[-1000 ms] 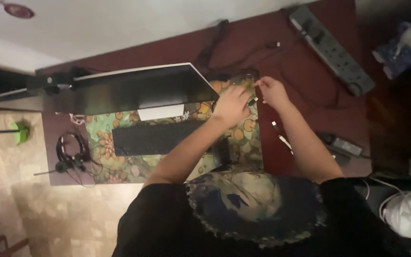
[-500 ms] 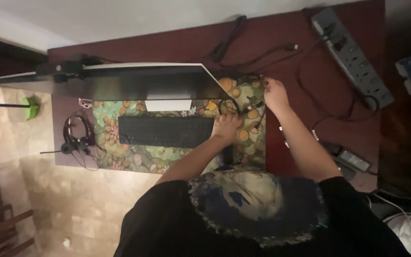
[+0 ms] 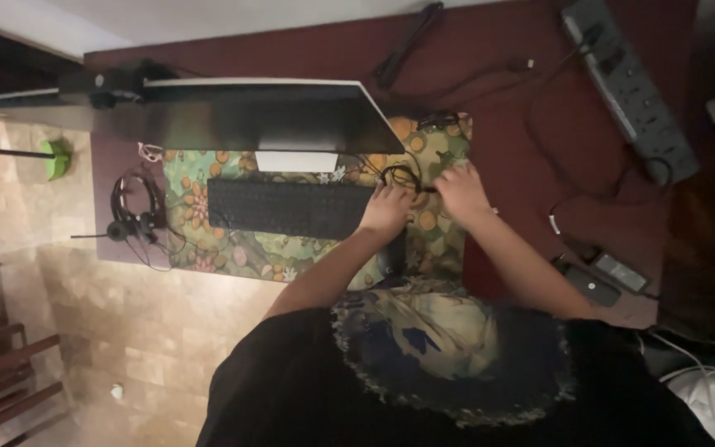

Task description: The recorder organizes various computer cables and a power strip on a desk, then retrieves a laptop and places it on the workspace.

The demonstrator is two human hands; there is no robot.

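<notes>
My left hand point(image 3: 386, 209) rests at the right end of the black keyboard point(image 3: 291, 209), fingers closed on a looped black cable point(image 3: 399, 175). A short straight piece of that cable runs across to my right hand point(image 3: 459, 190), which pinches it just to the right. Both hands are over the floral desk mat point(image 3: 432, 240). The monitor point(image 3: 266, 116), seen from above, stands behind the keyboard. My own head and dark shirt fill the bottom of the view and hide the near desk edge.
A black headset point(image 3: 130, 217) lies at the desk's left end. A grey power strip point(image 3: 629, 87) with cables sits far right on the dark red desk point(image 3: 506, 108). Small adapters point(image 3: 604, 277) lie near my right arm. A green object point(image 3: 58, 159) and tiled floor are to the left.
Both hands have drawn back from the mat's far right corner to beside the keyboard's right end, with the cable between them. The view has shifted slightly.
</notes>
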